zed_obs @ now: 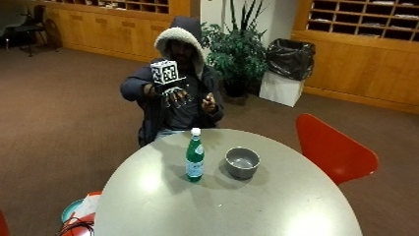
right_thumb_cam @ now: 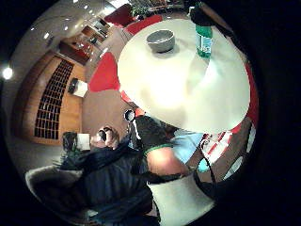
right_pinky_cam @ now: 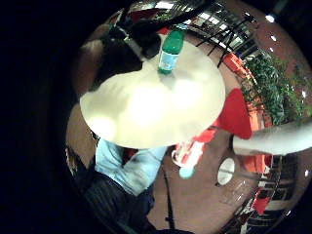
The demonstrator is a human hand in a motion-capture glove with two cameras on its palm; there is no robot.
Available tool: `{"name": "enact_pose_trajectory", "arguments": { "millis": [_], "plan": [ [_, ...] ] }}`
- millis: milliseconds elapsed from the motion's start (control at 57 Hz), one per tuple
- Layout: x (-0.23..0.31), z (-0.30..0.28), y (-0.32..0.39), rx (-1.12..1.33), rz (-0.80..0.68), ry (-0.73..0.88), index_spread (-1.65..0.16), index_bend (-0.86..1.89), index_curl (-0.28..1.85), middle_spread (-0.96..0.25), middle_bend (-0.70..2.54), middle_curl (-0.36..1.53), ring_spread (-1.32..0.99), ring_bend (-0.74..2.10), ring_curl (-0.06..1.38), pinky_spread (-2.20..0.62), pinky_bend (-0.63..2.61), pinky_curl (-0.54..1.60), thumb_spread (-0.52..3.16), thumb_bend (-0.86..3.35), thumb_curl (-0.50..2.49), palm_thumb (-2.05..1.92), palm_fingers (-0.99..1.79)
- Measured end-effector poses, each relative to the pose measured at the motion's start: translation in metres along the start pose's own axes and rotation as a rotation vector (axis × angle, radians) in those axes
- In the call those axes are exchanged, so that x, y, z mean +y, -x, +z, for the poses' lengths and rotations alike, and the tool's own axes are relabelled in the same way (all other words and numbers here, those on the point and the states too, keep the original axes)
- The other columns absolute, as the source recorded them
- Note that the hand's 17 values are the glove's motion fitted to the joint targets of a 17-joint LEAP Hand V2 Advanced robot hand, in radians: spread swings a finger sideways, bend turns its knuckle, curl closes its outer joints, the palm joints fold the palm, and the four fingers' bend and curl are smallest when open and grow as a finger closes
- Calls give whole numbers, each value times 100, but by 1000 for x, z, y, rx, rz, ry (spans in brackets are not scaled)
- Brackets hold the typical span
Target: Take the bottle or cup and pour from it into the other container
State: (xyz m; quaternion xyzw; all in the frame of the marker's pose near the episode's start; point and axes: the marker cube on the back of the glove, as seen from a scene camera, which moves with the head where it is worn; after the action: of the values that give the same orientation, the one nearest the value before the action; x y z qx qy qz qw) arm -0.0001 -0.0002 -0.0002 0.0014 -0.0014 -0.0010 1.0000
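Round pale surface (zed_obs: 262,206) carries an upright bottle (zed_obs: 194,157) beside the bowl (zed_obs: 242,162), below and well forward of the raised right hand (zed_obs: 175,93), its grip empty with fingers hanging relaxed

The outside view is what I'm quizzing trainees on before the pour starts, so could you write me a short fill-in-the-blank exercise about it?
1. The green bottle stands upright and its white cap is ____.
2. The grey bowl sits on the round table beside the ____.
3. The gloved right hand is raised in front of the person's chest and holds ____.
4. The chair next to the table is ____ in colour.

Missing words: on; bottle; nothing; red
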Motion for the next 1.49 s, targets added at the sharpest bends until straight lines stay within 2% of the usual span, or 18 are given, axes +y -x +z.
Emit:
{"name": "enact_pose_trajectory", "arguments": {
  "millis": [123, 281, 667, 930, 1071, 1176, 1211, 1299, 1492],
  "plan": [
    [2, 0, 1, -1, 4, 8, -28, 18, 17, -4, 20, 14, 8, 36, 18, 22, 44, 20, 70, 15, 15, 36, 64],
    [4, 1, 2, 5, -3, 9, -34, 16, 22, -5, 19, 20, 9, 36, 22, 26, 44, 25, 88, 8, 21, 39, 62],
    [-8, -6, -8, 21, 14, -4, -36, 14, 27, -5, 14, 26, 10, 37, 27, 28, 46, 31, 97, -3, 31, 43, 55],
    [-31, -4, -59, -52, 161, -73, -37, 13, 26, -3, 17, 26, 14, 29, 26, 31, 56, 36, 97, -3, 33, 41, 30],
    [-72, 13, -106, -199, 191, -109, -37, 14, 25, -2, 19, 28, 15, 25, 25, 31, 56, 35, 96, -3, 34, 39, 23],
    [-126, 43, -133, -384, 315, -347, -36, 14, 25, -1, 18, 28, 17, 21, 24, 31, 58, 36, 94, -3, 35, 40, 20],
    [-142, 54, -139, -456, 320, -381, -36, 14, 25, -1, 18, 28, 17, 20, 24, 31, 59, 36, 93, -3, 35, 41, 18],
    [-144, 84, -141, -642, 188, -205, -34, 14, 25, 0, 19, 29, 18, 19, 24, 31, 59, 36, 91, -3, 36, 41, 14],
    [-201, 129, -139, -832, 282, -188, -32, 14, 24, 2, 19, 30, 19, 20, 24, 33, 59, 36, 86, -2, 37, 47, 10]
  ]
}}
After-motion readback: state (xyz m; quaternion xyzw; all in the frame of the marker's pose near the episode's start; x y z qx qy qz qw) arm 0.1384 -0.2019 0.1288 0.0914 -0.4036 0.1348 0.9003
